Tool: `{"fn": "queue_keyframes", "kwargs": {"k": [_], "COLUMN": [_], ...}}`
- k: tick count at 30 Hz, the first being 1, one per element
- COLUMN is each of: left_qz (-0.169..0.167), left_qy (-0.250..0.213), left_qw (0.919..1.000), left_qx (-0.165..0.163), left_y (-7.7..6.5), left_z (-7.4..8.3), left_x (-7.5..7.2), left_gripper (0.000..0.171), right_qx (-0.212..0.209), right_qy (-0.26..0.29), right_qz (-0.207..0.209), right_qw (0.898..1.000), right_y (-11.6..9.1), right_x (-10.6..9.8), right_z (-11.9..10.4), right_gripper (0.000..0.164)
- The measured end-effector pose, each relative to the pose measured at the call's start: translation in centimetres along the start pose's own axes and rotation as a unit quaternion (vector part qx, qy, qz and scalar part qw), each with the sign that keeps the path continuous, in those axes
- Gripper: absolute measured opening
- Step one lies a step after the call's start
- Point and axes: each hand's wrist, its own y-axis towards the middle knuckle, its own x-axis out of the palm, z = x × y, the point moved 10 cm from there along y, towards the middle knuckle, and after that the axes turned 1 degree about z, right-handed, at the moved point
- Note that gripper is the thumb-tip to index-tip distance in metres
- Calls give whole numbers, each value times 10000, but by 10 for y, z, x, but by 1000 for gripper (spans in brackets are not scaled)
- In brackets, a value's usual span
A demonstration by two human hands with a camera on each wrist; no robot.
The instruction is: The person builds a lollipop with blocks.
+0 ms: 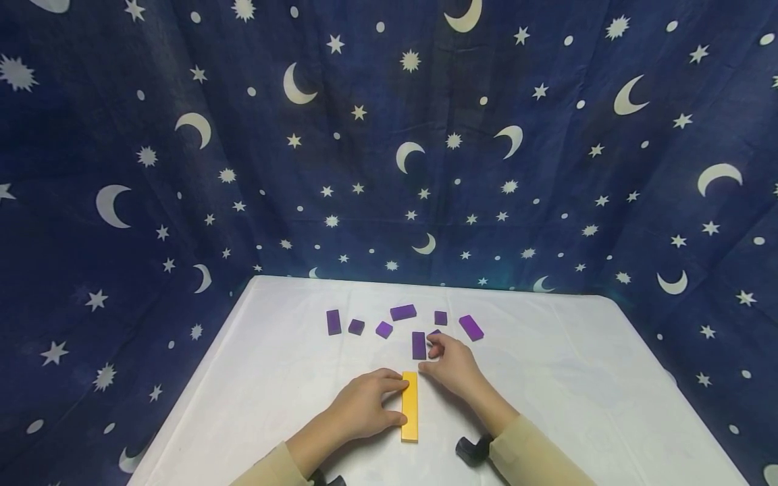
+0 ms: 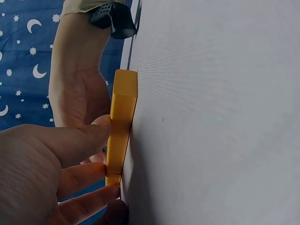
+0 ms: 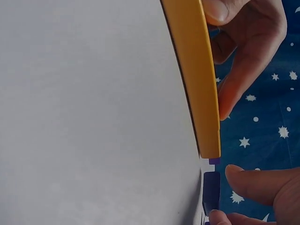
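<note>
A long yellow bar [image 1: 410, 408] lies on the white table, its length pointing away from me. My left hand [image 1: 365, 405] touches its left side, thumb and fingertips spread along that side; a thin seam crosses the bar near its far end in the left wrist view. My right hand [image 1: 454, 368] hovers just right of a purple block [image 1: 419, 345] beyond the bar. In the right wrist view, the thumb is apart from this purple block [image 3: 212, 190], with a fingertip close by it. Another purple block [image 1: 434, 332] is partly hidden behind the right fingers.
Several purple blocks [image 1: 403, 312] lie scattered toward the table's far side, some oblong and some small. One oblong block [image 1: 471, 327] is at the right, another oblong block [image 1: 333, 322] at the left. A dark blue curtain [image 1: 365, 155] with moons and stars hangs behind the white table [image 1: 547, 378].
</note>
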Motion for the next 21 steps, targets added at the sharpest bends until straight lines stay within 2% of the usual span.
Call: {"fn": "queue_keyframes", "kwargs": {"k": [10,21], "left_qz": [17,-17], "left_qy": [11,30], "left_qw": [10000,10000], "left_qx": [14,-63], "left_y": [1,1], "left_z": [0,-1], "left_x": [1,2], "left_gripper": [62,61], "right_qx": [6,130], "right_qy": [-49,-384], "right_qz": [-84,-61], "right_qw": [10000,9992], "right_y": [10,15], "right_x": [2,5], "right_z": [-1,0], "right_gripper": [61,62]}}
